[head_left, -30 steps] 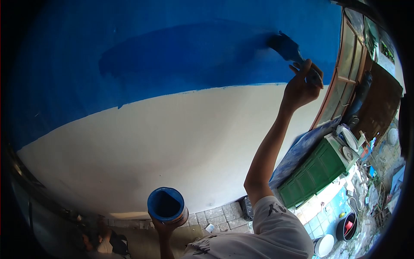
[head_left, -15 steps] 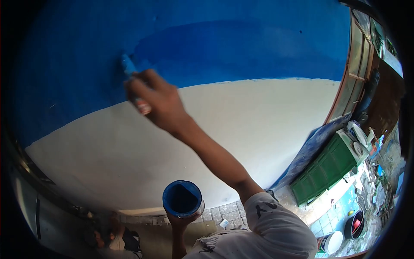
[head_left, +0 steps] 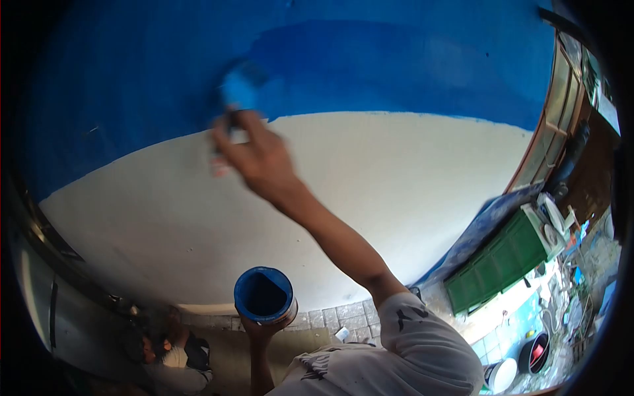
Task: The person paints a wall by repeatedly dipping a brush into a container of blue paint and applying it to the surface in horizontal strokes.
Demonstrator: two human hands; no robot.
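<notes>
High on the wall: the right hand is clamped round the handle of a flat, blue-loaded paintbrush, the arm stretched up and to the left; hand and brush are both blurred.
Brush head: it lies on the blue-painted upper band of the wall, just above the edge where it meets the cream lower wall.
Left hand: the left hand grips a round tin of blue paint from underneath, upright and open-topped, well below the brush.
Hands: far apart, each closed on its own thing.
Lower right: a green slatted cabinet stands by the wall's foot, and a white bucket sits on the tiled ground.
Lower left: another person is on the ground below, too small to make out clearly.
</notes>
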